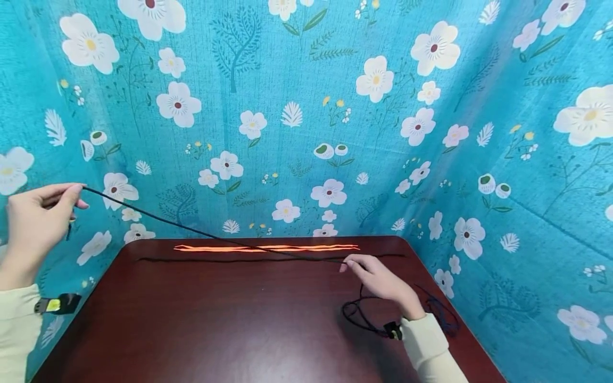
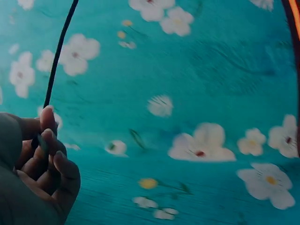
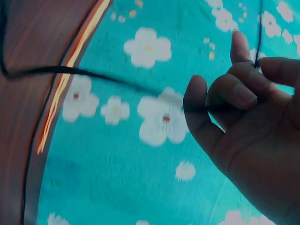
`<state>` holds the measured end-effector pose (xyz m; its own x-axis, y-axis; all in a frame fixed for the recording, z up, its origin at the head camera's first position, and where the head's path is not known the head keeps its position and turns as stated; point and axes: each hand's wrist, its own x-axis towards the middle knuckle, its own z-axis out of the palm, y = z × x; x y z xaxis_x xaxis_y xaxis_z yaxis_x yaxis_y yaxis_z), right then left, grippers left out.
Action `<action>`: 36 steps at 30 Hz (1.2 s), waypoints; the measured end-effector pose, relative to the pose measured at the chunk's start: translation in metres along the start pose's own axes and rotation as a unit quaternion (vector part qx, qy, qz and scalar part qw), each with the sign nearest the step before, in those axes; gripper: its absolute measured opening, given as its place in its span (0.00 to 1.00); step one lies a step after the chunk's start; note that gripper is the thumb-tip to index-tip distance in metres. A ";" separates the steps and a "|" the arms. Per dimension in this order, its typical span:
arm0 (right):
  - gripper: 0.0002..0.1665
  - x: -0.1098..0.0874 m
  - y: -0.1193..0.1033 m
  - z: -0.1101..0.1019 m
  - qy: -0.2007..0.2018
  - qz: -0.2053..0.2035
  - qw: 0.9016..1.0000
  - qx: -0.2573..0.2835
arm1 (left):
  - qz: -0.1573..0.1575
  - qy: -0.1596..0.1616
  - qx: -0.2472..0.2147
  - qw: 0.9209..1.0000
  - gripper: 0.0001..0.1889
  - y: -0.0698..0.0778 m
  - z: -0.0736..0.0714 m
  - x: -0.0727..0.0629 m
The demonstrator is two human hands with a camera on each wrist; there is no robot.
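A thin black cord (image 1: 158,217) is stretched above the table between two raised hands, sloping down to the right. At the far left, my left hand (image 1: 40,218) pinches it near one end between thumb and forefinger; a short tail shows below the fingers. In the left wrist view the cord (image 2: 55,61) runs upward from the fingertips. My right hand (image 1: 380,279) pinches the cord lower down, over the table's right side. The rest of the cord (image 3: 37,70) passes through its curled fingers and hangs in loose loops below the hand.
Orange laces (image 1: 311,248) lie straight along the back edge of the dark red table (image 1: 230,319). Just in front of them a black cord (image 1: 191,260) lies stretched out. A dark bundle of cord (image 1: 445,319) sits at the right edge. Blue flowered cloth (image 1: 297,80) hangs behind and beside the table.
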<state>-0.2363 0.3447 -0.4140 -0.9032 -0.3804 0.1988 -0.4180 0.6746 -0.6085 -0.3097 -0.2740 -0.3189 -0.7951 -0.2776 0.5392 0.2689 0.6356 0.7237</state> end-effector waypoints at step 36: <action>0.16 -0.079 0.146 -0.124 0.069 0.156 0.984 -0.057 | 0.013 -0.116 0.090 0.989 0.23 -0.103 0.008 0.016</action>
<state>-0.2375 0.5515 -0.4233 -0.9905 -0.0593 0.1243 -0.1199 0.8147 -0.5673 -0.3545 -0.3377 -0.3883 -0.8982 -0.1002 0.4280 0.2061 0.7640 0.6114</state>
